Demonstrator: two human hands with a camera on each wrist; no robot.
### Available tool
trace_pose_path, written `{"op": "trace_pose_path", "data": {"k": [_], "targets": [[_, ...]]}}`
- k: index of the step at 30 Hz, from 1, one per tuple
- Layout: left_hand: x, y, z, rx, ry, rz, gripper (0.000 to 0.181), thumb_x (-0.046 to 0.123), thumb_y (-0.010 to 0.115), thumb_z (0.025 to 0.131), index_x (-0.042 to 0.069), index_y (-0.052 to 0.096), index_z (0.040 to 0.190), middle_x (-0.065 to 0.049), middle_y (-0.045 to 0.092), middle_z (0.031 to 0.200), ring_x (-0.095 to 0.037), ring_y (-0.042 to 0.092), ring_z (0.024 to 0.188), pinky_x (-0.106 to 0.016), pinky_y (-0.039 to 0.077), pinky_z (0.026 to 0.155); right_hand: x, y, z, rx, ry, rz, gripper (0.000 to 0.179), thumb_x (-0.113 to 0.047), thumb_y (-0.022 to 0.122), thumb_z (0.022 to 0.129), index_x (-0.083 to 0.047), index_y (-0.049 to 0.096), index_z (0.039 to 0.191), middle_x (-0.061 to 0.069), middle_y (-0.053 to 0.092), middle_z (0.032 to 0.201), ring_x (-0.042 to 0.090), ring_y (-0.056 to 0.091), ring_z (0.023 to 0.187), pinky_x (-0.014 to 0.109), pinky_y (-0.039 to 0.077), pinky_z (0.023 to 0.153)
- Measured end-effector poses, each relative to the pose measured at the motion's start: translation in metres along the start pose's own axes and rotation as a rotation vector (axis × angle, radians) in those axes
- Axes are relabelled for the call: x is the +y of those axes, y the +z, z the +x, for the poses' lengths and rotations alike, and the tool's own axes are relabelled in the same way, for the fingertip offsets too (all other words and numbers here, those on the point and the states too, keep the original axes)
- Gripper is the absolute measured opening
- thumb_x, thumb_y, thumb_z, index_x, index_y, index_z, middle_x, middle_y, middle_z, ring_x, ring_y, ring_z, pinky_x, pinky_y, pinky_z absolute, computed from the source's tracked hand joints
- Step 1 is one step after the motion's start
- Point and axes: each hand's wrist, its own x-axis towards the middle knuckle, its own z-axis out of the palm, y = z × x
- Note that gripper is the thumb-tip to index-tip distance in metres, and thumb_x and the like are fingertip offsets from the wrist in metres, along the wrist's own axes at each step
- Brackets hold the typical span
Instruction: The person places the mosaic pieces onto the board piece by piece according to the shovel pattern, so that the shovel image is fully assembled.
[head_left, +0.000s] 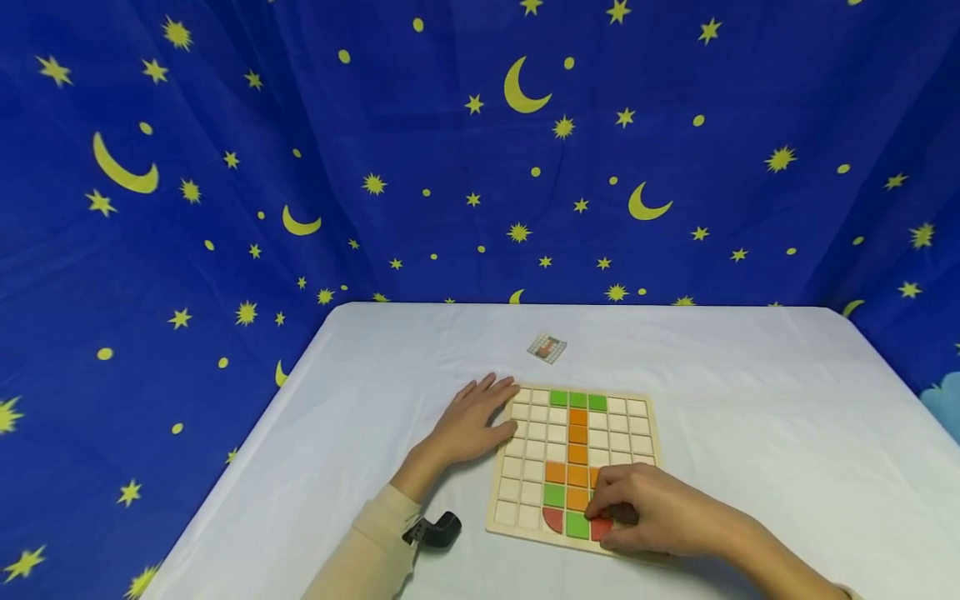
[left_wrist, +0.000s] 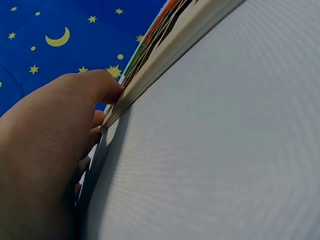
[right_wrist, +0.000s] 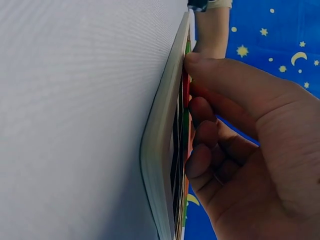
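Note:
A square wooden grid board (head_left: pixel 525 536) lies on the white table with pale, green, orange and red tiles in its cells. My left hand (head_left: pixel 472 421) rests at its left edge, fingers spread; in the left wrist view the thumb (left_wrist: pixel 107 87) touches the board's rim. At the near row, my right hand (head_left: pixel 660 508) pinches a red tile (head_left: pixel 600 528) between thumb and fingertips, over its cell. That tile is partly hidden by the fingers. Beside it sit a green tile (head_left: pixel 577 525) and a red quarter-round tile (head_left: pixel 553 519). Orange tiles (head_left: pixel 577 454) form a column above.
A small card (head_left: pixel 547 347) printed with a coloured grid lies beyond the board. Blue cloth (head_left: pixel 450 150) with yellow moons and stars hangs around the table (head_left: pixel 750 375). A black wrist camera (head_left: pixel 438 530) sticks out from the left sleeve (head_left: pixel 371 542).

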Motion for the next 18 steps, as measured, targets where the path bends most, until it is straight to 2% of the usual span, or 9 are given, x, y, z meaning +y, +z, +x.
{"op": "trace_pose_path", "data": {"k": [18], "targets": [[-0.0001, 0.0008, 0.0014, 0.000, 0.002, 0.000, 0.062, 0.048, 0.046, 0.094, 0.020, 0.038, 0.149, 0.005, 0.030, 0.154, -0.022, 0.016, 0.144, -0.040, 0.010, 0.116, -0.0006, -0.0001, -0.0017, 0.008, -0.012, 0.015, 0.010, -0.028, 0.072, 0.088, -0.029, 0.072, 0.098, -0.019, 0.057, 0.088, -0.001, 0.049, 0.069, 0.015, 0.044, 0.058]]}}
